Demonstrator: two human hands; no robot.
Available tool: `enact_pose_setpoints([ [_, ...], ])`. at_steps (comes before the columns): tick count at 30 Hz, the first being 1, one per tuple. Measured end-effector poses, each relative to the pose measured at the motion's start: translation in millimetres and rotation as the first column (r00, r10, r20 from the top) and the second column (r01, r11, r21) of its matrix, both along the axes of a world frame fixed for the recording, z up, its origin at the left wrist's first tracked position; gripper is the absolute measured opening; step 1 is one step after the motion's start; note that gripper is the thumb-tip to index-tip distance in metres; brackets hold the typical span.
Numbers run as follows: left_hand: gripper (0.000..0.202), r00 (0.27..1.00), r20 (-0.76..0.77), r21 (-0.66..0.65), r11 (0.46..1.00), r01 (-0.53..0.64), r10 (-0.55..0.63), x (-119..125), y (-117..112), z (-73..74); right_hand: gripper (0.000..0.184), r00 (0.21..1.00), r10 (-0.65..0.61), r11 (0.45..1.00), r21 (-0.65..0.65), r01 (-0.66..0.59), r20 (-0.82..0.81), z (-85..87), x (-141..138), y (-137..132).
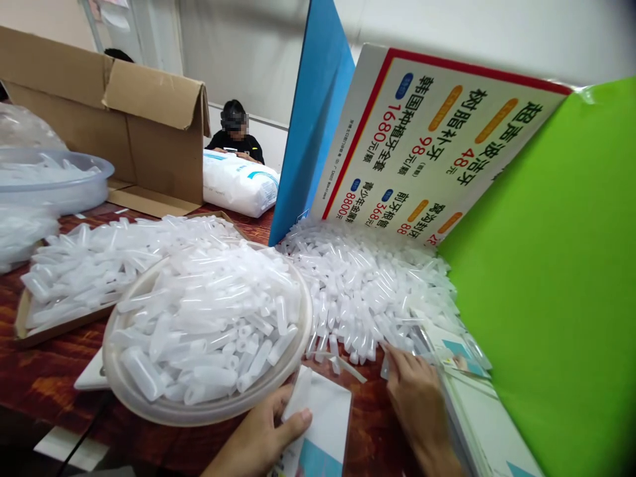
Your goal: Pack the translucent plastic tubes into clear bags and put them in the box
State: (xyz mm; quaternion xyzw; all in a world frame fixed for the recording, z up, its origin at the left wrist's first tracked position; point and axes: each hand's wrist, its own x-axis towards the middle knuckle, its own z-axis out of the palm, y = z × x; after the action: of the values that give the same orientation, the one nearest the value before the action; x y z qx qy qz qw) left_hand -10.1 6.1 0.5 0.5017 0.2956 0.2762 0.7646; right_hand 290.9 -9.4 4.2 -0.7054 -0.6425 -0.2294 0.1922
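My left hand [268,430] is closed on a flat white-and-blue packet [328,404], the thumb lying across its face. A whitish translucent piece shows beside that thumb, but I cannot make out its kind. At the near edge of a heap of translucent plastic tubes [368,298], my right hand [417,397] has its fingers bent together. A small translucent piece [385,366] shows at those fingertips; whether it is gripped is unclear. Left of the heap stands a round plastic tub [116,391], piled high with similar tubes.
More tubes fill a shallow cardboard tray [69,324]. White-and-blue packets [462,354] lie along the green panel [546,265]. A blue panel [313,119] and a printed board [422,132] stand behind the heap. Beyond are a cardboard box [159,146], a white bag [238,182] and a person [236,136].
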Motion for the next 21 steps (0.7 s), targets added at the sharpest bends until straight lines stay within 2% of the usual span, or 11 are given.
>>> enact_pose_setpoints([
  [3,0.059,1.000,-0.005,-0.013,1.000,0.025,-0.026,-5,0,5.1,0.036,0.949,0.021,0.976,0.214,0.049,-0.316,19.1,-8,-8],
  [5,0.056,0.999,-0.002,-0.020,0.998,0.053,-0.053,-7,1,7.3,0.037,0.801,0.056,0.986,0.159,0.049,-0.596,33.9,-22,-11],
  [8,0.054,0.997,-0.012,-0.042,0.996,0.073,-0.074,-9,1,7.7,0.035,0.497,0.071,0.985,-0.016,-0.169,-0.865,49.3,-50,-13],
  [10,0.054,0.997,-0.022,-0.048,0.996,0.077,-0.078,-10,0,6.8,0.033,0.344,0.041,0.936,-0.085,-0.343,-0.938,51.7,-67,-12],
  [12,0.053,0.995,-0.009,-0.037,0.995,0.096,-0.097,-11,-2,5.4,0.032,0.250,-0.021,0.866,-0.142,-0.479,-0.968,49.8,-78,-10],
  [13,0.053,0.994,0.005,-0.033,0.994,0.108,-0.108,-13,-3,4.7,0.032,0.234,-0.050,0.826,-0.172,-0.537,-0.971,48.7,-81,-9],
  [15,0.054,0.992,0.019,-0.035,0.992,0.125,-0.124,-16,-4,3.6,0.033,0.264,-0.039,0.725,-0.209,-0.656,-0.964,50.0,-81,-4],
  [18,0.058,0.993,-0.016,-0.042,0.993,0.113,-0.114,-19,-6,4.0,0.028,0.382,0.144,0.513,-0.261,-0.818,-0.913,68.6,-73,10],
  [19,0.059,0.994,-0.028,-0.035,0.994,0.104,-0.105,-19,-6,4.9,0.025,0.411,0.217,0.490,-0.266,-0.830,-0.885,79.6,-72,17],
  [20,0.061,0.994,-0.033,-0.022,0.995,0.099,-0.100,-19,-6,6.3,0.023,0.439,0.284,0.513,-0.252,-0.821,-0.853,92.0,-73,24],
  [21,0.062,0.994,-0.032,-0.003,0.995,0.100,-0.100,-18,-6,8.2,0.022,0.468,0.343,0.567,-0.218,-0.795,-0.815,104.9,-77,32],
])
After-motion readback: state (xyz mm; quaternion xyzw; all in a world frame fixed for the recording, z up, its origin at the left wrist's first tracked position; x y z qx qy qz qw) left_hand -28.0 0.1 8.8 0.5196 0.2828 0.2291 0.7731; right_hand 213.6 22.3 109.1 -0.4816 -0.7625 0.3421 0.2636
